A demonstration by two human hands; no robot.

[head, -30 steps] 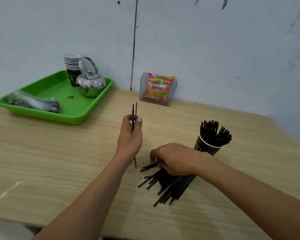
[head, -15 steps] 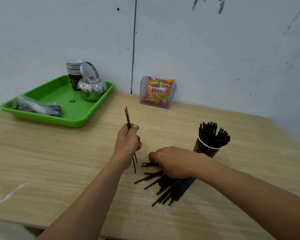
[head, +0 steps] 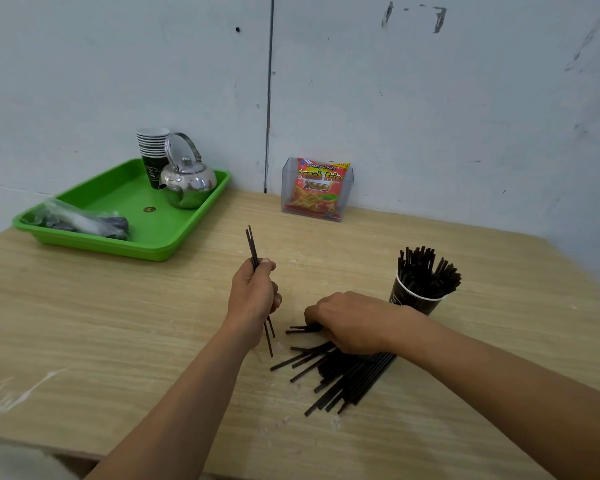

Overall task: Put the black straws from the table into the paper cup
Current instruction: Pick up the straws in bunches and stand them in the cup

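My left hand (head: 253,299) grips two black straws (head: 251,244) nearly upright above the wooden table (head: 118,323), their tops leaning a little to the left. A loose pile of black straws (head: 347,375) lies on the table just right of it. My right hand (head: 350,323) rests palm down on the pile's far end, its fingertips curled onto a couple of straws (head: 300,329). The dark paper cup (head: 414,299), packed with several upright black straws, stands just behind my right wrist.
A green tray (head: 94,242) at the back left holds a steel kettle (head: 187,181), a stack of paper cups (head: 152,150) and a plastic bag (head: 80,221). A clear holder with a snack packet (head: 317,190) stands against the wall.
My left hand lowered slightly and tilted its two straws to the left. My right hand slid a little forward on the pile, and a couple of straws shifted out to its left.
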